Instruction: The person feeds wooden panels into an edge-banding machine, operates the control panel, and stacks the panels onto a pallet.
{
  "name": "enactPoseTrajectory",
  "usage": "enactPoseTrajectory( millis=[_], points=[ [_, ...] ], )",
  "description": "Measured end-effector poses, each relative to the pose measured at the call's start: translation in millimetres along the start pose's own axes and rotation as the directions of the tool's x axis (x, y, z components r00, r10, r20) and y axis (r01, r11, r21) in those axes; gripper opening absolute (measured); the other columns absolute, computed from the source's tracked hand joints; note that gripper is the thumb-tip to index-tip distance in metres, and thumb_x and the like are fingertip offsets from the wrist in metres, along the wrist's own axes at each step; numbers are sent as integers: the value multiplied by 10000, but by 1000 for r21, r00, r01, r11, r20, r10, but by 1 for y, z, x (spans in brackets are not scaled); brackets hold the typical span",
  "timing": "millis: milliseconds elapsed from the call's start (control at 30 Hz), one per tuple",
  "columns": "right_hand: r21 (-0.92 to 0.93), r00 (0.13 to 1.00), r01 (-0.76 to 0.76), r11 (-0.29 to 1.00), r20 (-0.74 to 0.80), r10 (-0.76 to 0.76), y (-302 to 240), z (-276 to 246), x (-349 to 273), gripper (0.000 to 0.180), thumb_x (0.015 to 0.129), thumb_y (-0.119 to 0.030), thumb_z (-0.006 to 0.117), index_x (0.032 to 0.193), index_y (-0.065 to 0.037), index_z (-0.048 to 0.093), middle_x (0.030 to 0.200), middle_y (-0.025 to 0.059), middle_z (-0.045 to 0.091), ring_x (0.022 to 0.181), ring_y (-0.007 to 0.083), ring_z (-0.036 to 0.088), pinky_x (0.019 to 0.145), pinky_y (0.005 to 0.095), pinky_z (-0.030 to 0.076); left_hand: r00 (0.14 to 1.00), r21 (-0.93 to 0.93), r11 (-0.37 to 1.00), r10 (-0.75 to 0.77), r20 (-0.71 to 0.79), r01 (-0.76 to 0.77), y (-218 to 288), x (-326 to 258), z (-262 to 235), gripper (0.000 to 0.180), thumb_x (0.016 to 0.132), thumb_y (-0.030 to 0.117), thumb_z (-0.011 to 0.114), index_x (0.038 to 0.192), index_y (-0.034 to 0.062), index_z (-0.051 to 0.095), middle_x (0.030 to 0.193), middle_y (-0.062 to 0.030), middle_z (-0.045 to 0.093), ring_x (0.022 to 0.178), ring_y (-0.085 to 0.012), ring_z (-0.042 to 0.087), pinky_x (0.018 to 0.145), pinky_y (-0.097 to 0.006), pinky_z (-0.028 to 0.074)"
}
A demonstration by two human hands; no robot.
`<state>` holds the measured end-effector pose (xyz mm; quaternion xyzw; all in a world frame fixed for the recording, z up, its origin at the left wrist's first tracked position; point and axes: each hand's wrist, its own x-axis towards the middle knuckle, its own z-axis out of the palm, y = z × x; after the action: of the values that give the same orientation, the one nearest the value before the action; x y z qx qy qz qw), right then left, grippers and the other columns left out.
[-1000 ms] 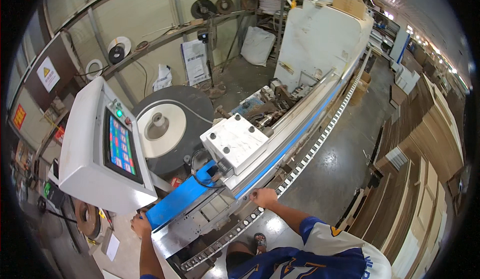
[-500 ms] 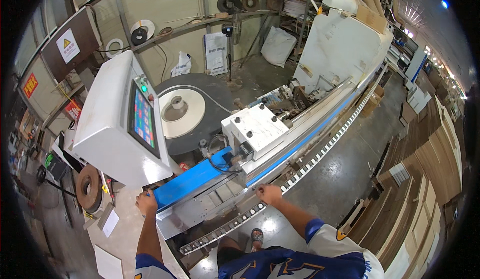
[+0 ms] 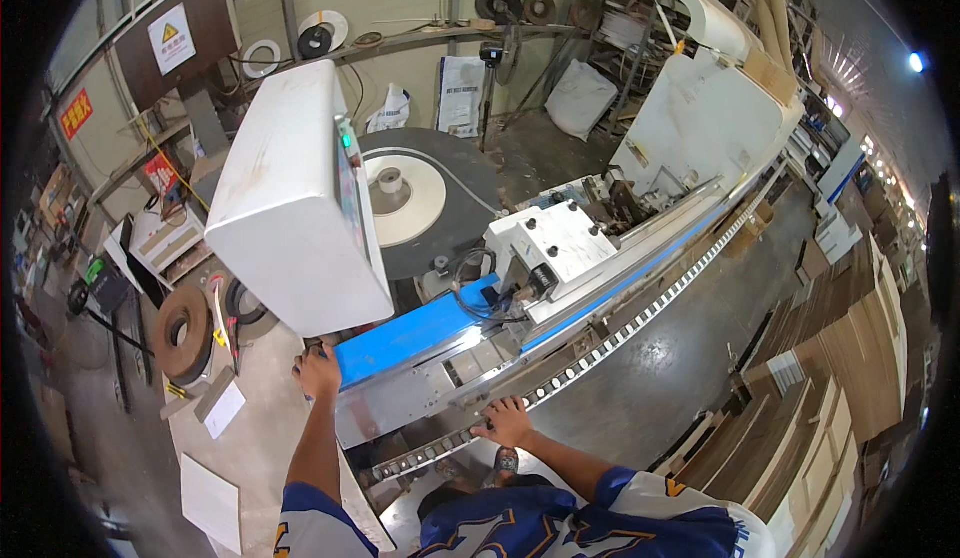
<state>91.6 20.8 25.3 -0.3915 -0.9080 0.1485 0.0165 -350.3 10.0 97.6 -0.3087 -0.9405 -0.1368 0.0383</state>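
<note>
The left hand (image 3: pixel 318 370) is curled around the near end of a blue guide bar (image 3: pixel 415 333) on a long woodworking machine (image 3: pixel 700 148), its fingers closed on the bar's corner just below a white control cabinet (image 3: pixel 290 198) that hangs beside it. The right hand (image 3: pixel 505 423) lies flat and spread, gripping nothing, fingers resting on the machine's grey metal bed just above the toothed conveyor track (image 3: pixel 620 333) that runs diagonally away toward the upper right. Behind the blue bar sits a white square housing (image 3: pixel 550 243) with black knobs, and behind that a round grey table carrying a cream coil of edging tape (image 3: pixel 405 188). The floor (image 3: pixel 660 388) is bare grey concrete, dusty in places; 2 sheets of paper (image 3: pixel 215 453) lie on it at the left, near brown tape rolls (image 3: pixel 185 330). Stacked brown boards (image 3: pixel 830 378) fill the right side. Spare coils hang on the back wall (image 3: pixel 330 28).
</note>
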Motion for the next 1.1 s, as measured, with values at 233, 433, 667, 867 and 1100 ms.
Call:
enactPoseTrajectory(
  millis=[233, 433, 667, 867, 1100],
  points=[
    [-8, 991, 59, 998, 117, -58, -1, 17, 12, 785, 889, -799, 546, 1253, -127, 725, 1313, 146, 639, 1288, 376, 522, 1121, 592, 314, 996, -159, 986, -65, -53, 56, -42, -5, 3, 390, 983, 438, 579, 1095, 114, 765, 1188, -139, 726, 1166, -343, 633, 1005, -499, 493],
    [86, 995, 80, 993, 57, -85, 9, 2, 2, 596, 870, -655, 703, 1153, -132, 738, 1181, 122, 647, 1148, 389, 566, 1010, 571, 369, 915, -401, 875, 107, -390, -273, -24, -53, -1, 515, 885, 255, 719, 1317, -8, 617, 1326, -207, 635, 1304, -382, 546, 1189, -518, 346],
    [67, 994, 108, 992, 14, -109, 18, 26, 6, 614, 898, -678, 664, 1201, -146, 718, 1196, 92, 605, 1165, 353, 521, 1114, 570, 263, 774, -292, 943, -303, -556, 159, -203, -198, -87, 574, 887, 229, 745, 1390, 26, 558, 1363, -197, 592, 1281, -393, 511, 1146, -569, 283],
    [20, 995, 99, 995, 29, -99, 18, 26, 11, 577, 919, -656, 659, 1218, -165, 711, 1194, 81, 604, 1171, 339, 523, 1129, 571, 254, 386, -297, 575, -772, -505, 763, -416, -210, -104, 681, 950, 381, 701, 1468, -16, 506, 1453, -219, 560, 1378, -401, 473, 1161, -541, 315],
    [57, 995, 62, 996, 80, -67, 10, 9, 8, 595, 943, -669, 626, 1234, -158, 716, 1190, 124, 616, 1195, 356, 516, 1136, 563, 268, 771, 134, 766, -637, 19, 629, -542, -219, -68, 917, 975, 651, 556, 1580, -17, 383, 1656, -237, 354, 1516, -418, 346, 1264, -527, 220]
  ],
)
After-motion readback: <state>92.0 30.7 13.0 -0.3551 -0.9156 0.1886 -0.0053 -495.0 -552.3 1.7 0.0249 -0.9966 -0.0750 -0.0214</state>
